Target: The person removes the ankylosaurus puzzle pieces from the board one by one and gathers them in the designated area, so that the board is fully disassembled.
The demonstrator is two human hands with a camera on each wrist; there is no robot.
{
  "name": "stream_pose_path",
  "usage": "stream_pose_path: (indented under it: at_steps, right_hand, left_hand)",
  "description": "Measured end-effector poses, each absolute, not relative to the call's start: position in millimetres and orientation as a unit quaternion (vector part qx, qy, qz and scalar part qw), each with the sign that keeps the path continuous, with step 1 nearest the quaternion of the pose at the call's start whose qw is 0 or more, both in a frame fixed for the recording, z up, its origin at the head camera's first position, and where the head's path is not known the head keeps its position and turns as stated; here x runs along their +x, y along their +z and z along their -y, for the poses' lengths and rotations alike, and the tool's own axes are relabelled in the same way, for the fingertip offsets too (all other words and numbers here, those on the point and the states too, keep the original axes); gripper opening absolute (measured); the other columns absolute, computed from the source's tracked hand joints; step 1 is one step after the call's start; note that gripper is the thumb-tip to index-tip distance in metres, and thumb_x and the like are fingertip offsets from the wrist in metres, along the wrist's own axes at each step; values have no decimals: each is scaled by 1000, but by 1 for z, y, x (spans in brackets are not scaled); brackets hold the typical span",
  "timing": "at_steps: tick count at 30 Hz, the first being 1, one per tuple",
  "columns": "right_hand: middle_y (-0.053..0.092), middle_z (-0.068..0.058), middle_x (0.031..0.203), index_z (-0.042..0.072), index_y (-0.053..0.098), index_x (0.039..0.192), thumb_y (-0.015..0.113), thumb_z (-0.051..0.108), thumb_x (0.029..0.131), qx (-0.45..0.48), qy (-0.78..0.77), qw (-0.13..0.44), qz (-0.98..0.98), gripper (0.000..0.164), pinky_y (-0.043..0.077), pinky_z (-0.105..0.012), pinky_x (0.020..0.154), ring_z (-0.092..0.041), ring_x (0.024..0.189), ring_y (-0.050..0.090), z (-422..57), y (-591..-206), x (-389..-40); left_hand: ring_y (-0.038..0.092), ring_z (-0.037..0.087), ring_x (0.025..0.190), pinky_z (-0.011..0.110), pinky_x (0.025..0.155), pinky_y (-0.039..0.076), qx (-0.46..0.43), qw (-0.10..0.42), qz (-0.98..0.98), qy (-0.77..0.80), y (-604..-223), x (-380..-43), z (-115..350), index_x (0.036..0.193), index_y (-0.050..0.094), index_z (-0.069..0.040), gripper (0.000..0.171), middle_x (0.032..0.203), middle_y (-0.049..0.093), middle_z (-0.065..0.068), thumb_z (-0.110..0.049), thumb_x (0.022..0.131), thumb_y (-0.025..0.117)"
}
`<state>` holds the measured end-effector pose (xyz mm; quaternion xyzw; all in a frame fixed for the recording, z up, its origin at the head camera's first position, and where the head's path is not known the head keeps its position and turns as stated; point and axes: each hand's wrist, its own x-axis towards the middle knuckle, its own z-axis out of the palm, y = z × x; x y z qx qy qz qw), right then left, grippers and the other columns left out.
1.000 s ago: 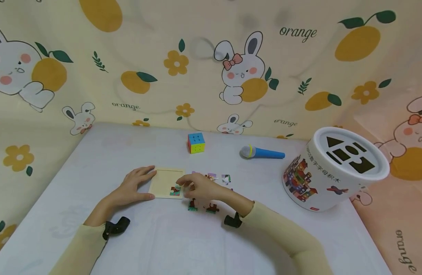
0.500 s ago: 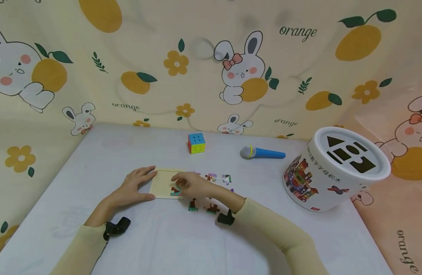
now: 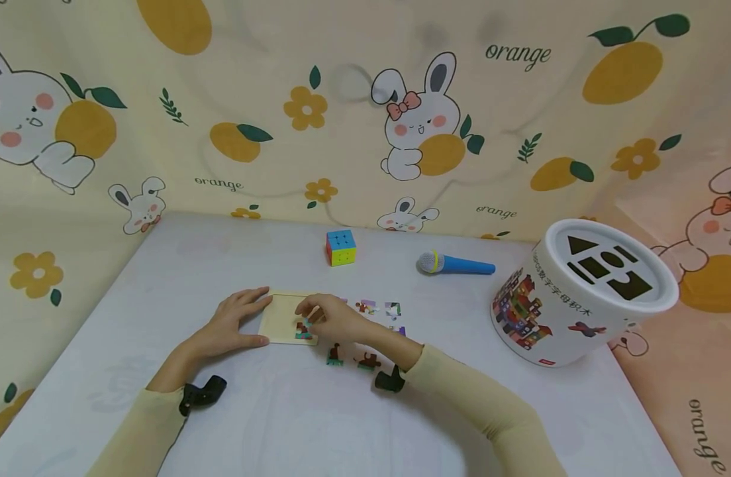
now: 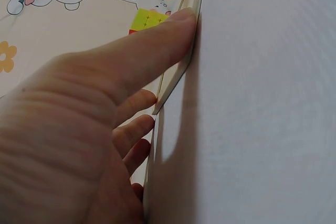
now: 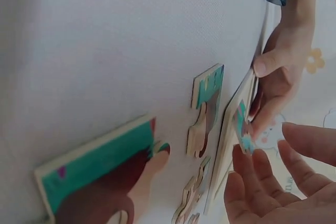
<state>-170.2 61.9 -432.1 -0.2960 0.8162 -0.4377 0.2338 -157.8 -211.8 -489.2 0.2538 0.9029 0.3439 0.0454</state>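
A shallow pale wooden puzzle tray (image 3: 279,318) lies flat on the table. My left hand (image 3: 225,324) holds it at the left side, thumb along the near edge and fingers toward the far corner. In the tray's near right corner sits a turquoise and brown puzzle piece (image 3: 300,330). My right hand (image 3: 337,319) hovers over the tray's right side with bent fingers. In the right wrist view its fingertips (image 5: 242,156) are at the piece, thumb held apart; firm contact is hard to tell. Loose pieces lie right of the tray, including a brown one (image 3: 368,360) and a green-edged one (image 3: 334,354).
Farther back stand a puzzle cube (image 3: 340,249) and a blue toy microphone (image 3: 465,265). A large white bucket (image 3: 538,311) with shape holes in its lid takes up the right side. Several more small pieces (image 3: 392,309) lie behind my right forearm.
My right hand has shifted left, from beside the tray's right edge to over the piece in its corner. The left hand and the tray have stayed put.
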Motion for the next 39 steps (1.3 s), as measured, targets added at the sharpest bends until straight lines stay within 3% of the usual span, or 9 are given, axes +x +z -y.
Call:
stream_pose_path:
  at_steps: [11, 21, 26, 30, 35, 39]
  right_hand:
    - [62, -14, 111, -3, 64, 115, 64, -10, 90, -315, -427, 205, -822, 26, 51, -23, 83, -25, 99, 61, -58, -439, -175]
    - [66, -1, 97, 3, 71, 99, 69, -7, 89, -299, -413, 218, -832, 14, 49, -21, 76, -12, 86, 55, -53, -442, -174]
    - [68, -1, 92, 3, 72, 96, 64, -12, 87, -297, -414, 208, -835, 19, 46, -20, 71, -10, 79, 52, -55, -441, -174]
    - [69, -3, 93, 2, 71, 96, 59, -15, 86, -305, -421, 186, -834, 24, 46, -21, 68, -11, 76, 52, -65, -435, -174]
    - [68, -11, 97, -2, 68, 105, 65, -10, 88, -307, -433, 171, -830, 19, 48, -20, 71, -12, 80, 54, -93, -428, -175]
    - [66, -8, 90, -2, 68, 105, 67, -6, 88, -297, -434, 173, -833, 17, 49, -20, 70, -12, 78, 55, -127, -424, -175]
  left_hand:
    - [18, 46, 143, 69, 109, 10, 262, 41, -900, 345, -490, -161, 213, 148, 44, 0, 85, 159, 29, 19, -38, 82, 81]
    - [18, 46, 143, 69, 109, 10, 262, 43, -901, 343, -488, -160, 212, 148, 44, 0, 85, 159, 30, 19, -39, 82, 80]
    - [19, 46, 143, 69, 109, 10, 261, 43, -903, 338, -489, -160, 213, 148, 44, 0, 85, 159, 30, 19, -39, 82, 80]
    - [19, 46, 143, 69, 109, 10, 261, 41, -904, 337, -492, -160, 213, 148, 44, 1, 85, 159, 30, 20, -38, 82, 80]
    - [19, 47, 142, 69, 109, 10, 263, 40, -903, 338, -492, -160, 213, 148, 44, 1, 86, 158, 30, 20, -39, 81, 81]
    - [19, 48, 142, 69, 109, 9, 268, 38, -902, 337, -491, -160, 213, 147, 44, 2, 86, 158, 30, 21, -38, 81, 80]
